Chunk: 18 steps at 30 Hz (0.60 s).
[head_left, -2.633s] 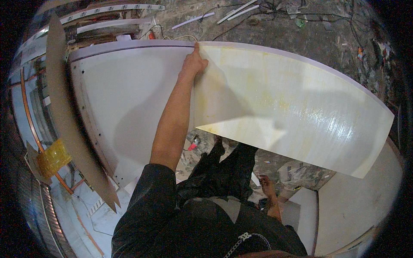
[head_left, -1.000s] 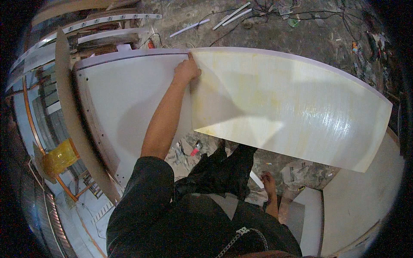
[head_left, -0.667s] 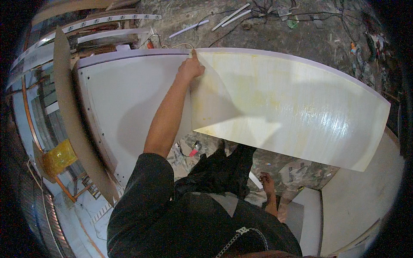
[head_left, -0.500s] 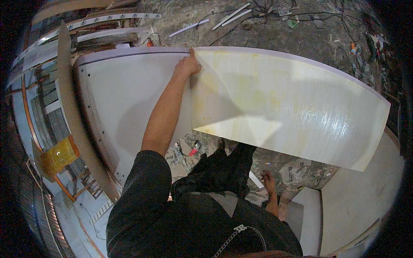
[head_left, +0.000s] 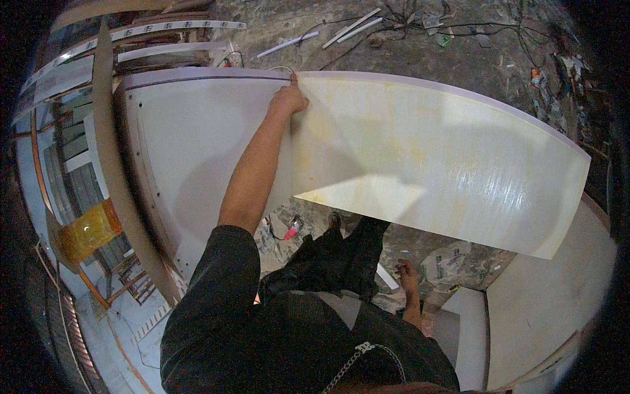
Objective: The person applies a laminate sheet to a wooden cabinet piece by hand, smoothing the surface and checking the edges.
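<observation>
My left hand (head_left: pixel 289 100) reaches to the far edge of a long curved work surface, at the seam between two parts. Its index finger is stretched out to the edge; the thumb stands apart from it and the other fingers are curled. Left of it lies a pale grey-white panel (head_left: pixel 216 131) with a dark line along its far edge. To its right is a glossy, yellowish-white curved sheet (head_left: pixel 420 151). I see nothing held in this hand. My right hand (head_left: pixel 408 279) hangs low beside my legs, its fingers loosely bent and apart, below the sheet's near edge.
A tall brown board edge (head_left: pixel 108 144) stands at the left, with a yellow translucent piece (head_left: pixel 88 230) beyond. White strips (head_left: pixel 357 29) and dark cables (head_left: pixel 420 23) lie on the littered floor. A pink-and-white object (head_left: pixel 293 228) lies near my feet. A large pale board (head_left: pixel 545 308) is at the right.
The view has shifted slightly. My left hand stays at the seam with its index finger stretched out, and my right hand still hangs low.
</observation>
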{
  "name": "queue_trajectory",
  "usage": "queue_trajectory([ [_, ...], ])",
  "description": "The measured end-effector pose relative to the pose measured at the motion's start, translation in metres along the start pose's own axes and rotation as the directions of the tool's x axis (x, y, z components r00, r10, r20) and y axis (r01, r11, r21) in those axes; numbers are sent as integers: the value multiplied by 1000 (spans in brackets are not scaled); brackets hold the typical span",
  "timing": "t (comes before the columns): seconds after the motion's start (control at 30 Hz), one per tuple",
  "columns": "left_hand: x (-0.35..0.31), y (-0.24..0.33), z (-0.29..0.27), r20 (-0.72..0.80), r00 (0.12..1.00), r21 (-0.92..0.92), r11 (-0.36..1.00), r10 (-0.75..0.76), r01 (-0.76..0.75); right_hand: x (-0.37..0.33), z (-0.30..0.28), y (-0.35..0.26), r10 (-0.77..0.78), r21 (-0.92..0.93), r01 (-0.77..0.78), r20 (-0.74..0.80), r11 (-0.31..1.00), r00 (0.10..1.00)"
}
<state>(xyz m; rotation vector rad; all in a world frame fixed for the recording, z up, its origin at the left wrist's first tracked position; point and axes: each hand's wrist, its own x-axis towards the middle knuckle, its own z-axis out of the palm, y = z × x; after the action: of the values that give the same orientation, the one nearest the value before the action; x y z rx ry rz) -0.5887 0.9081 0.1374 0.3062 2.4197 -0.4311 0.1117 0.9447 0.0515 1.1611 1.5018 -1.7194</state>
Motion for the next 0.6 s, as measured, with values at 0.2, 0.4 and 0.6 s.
queue_trajectory([
  [0.2,-12,-2,5,30,997,-41,996,75,-73,-3,1,-7,-7,93,9,-24,996,1000],
  [0.4,-6,7,1,-15,999,-15,999,39,-39,-3,8,-6,30,194,-23,-32,981,999],
  [0.6,48,-13,11,-34,999,72,997,34,-31,5,15,41,-44,270,54,-40,961,998],
])
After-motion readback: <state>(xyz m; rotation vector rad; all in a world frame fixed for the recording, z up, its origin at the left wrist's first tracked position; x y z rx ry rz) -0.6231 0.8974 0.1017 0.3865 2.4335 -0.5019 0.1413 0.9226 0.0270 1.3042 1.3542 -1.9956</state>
